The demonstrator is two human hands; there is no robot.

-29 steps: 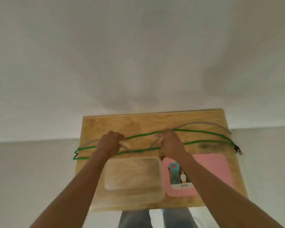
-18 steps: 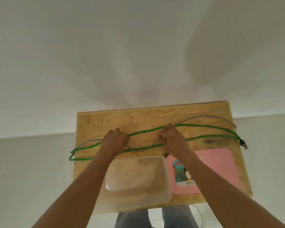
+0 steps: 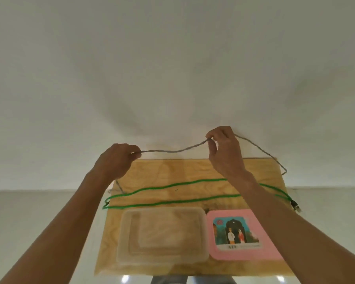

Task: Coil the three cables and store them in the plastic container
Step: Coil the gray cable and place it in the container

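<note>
Left hand (image 3: 116, 160): raised above the desk (image 3: 152, 171); grip closed, fingers curled round one end section of the grey cable (image 3: 172, 150).
Grey cable: spans between both hands with slight slack; left tail drops to the desk's left edge; right part runs down past the far right corner.
Green cable (image 3: 162, 187): lies on the desk in a long flattened loop, between the raised hands and the container; dark connector (image 3: 295, 204) hangs just off the right edge.
Third cable: cannot be told apart in this view.
Plastic container (image 3: 162, 261): clear, open, at the near edge of the desk, no cable inside.
Right hand (image 3: 223, 152): raised higher than the left; grip closed, thumb and fingertips pinch the grey cable.
Pink lid (image 3: 271, 255): just beside the container, to its right.
Label: picture of two figures under an arch; writing beneath too small to read.
Risk: the trailing tails may drag or snag the green cable and tangle the coil.
Risk: the pinch may slip, dropping the slack.
</note>
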